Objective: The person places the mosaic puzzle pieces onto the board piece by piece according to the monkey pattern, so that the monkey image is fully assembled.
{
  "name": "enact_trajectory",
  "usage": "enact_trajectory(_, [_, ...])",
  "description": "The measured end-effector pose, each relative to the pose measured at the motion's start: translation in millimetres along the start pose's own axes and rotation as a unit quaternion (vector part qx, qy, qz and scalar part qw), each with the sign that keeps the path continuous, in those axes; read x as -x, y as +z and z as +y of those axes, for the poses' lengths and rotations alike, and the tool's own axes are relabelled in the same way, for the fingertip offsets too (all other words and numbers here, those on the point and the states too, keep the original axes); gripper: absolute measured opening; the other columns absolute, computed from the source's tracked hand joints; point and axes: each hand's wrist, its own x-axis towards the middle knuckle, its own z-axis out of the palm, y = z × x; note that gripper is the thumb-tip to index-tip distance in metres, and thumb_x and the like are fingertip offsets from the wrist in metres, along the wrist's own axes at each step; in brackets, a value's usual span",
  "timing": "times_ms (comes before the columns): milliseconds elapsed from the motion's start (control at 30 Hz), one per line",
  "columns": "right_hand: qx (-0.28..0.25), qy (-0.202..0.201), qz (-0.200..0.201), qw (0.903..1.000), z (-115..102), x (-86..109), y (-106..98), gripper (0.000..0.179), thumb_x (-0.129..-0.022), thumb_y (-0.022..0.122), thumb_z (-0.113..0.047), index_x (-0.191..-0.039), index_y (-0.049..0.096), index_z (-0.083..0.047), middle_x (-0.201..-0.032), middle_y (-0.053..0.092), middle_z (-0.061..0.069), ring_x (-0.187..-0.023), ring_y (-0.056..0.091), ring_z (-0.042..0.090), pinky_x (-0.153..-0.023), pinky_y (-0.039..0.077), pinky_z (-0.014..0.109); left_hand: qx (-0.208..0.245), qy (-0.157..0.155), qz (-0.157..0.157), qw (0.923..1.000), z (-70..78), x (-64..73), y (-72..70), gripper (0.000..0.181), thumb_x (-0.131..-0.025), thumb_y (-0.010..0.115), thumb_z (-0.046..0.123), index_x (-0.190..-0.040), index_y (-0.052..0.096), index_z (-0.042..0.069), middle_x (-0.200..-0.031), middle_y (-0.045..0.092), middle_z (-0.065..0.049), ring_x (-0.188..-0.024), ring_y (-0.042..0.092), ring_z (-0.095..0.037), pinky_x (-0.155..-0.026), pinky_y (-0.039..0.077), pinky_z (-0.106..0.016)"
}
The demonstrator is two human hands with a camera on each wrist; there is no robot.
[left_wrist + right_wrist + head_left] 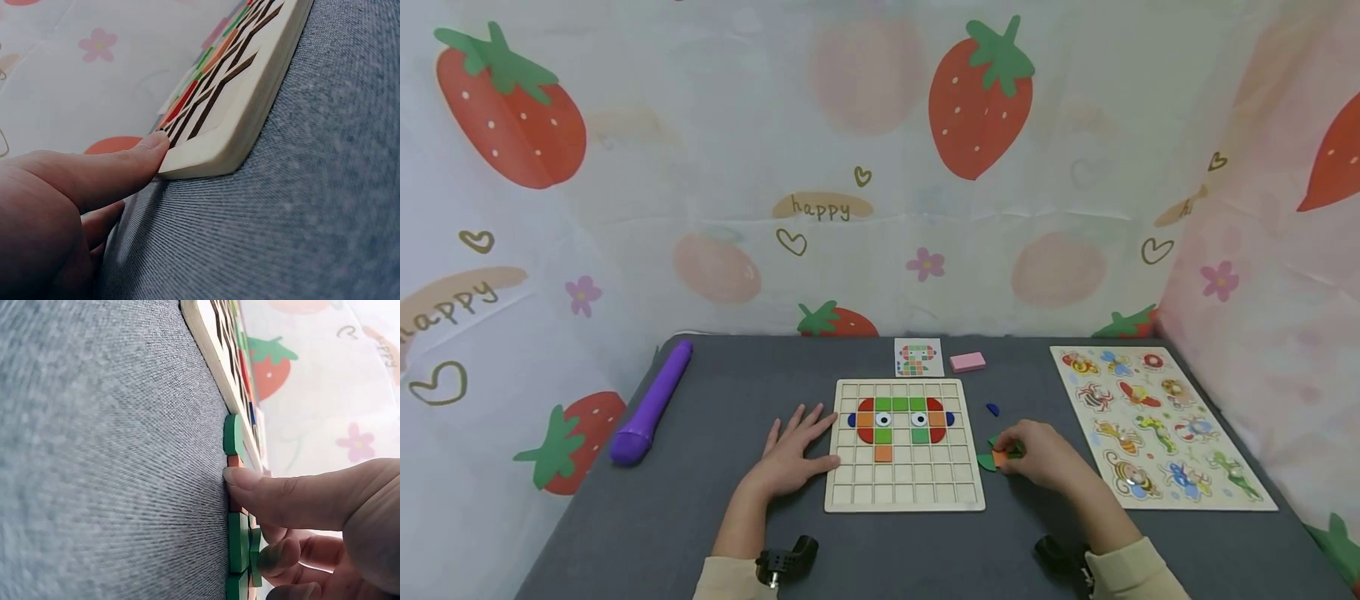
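R hand (1037, 450) is right in the action, out past the R edge of the grid bd (905, 495): thumb & fingertips pinch an orange tile (999, 458), so that grip is closed on it, down at table (887, 554) lvl. R wrist view has the thumb against the tile's side, w/ green pcs (987, 464) lined up either side; the rounded one sits nearest the bd. Fingers partly hide the rest, so no exact count.

Over to the L hand (793, 454): fingers spread, grip holding nothing, palm-down on the table w/ the thumb touching the bd's L edge; L wrist view shows the thumb tip right at the corner area.

On the bd, pcs in the upper half: green tiles (898, 404) on top, eye tiles (883, 420) under, red pcs (865, 435) w/ orange btwn at each side, blue pcs (852, 420) at the outer ends, & one orange square (883, 453) below the L green one.

Round the bd: a loose blue pc (992, 409) just beyond the R hand; pattern card (918, 358) & pink block (967, 362) behind, side by side; insect bd (1176, 492) far R; purple stick (655, 400) far L, well apart.
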Motion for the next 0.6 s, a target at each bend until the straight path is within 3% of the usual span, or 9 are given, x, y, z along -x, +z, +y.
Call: enact_trajectory(600, [0.024, -0.009, -0.001, 0.9997, -3.7, 1.2, 1.1, 0.017, -0.081, 0.085, -0.014, -0.095, 0.076, -0.013, -0.088, 0.063, -0.002, -0.078, 0.054, 0.012, -0.073, 0.050, 0.035, 0.000, -0.001, -0.002, 1.0000, -1.2, -0.4, -0.5, 0.076, -0.090, 0.074, 0.043, -0.156, 0.043, 0.021, -0.167, 0.025, -0.009, -0.157, 0.003, -0.037, -0.122, -0.008, -0.062])
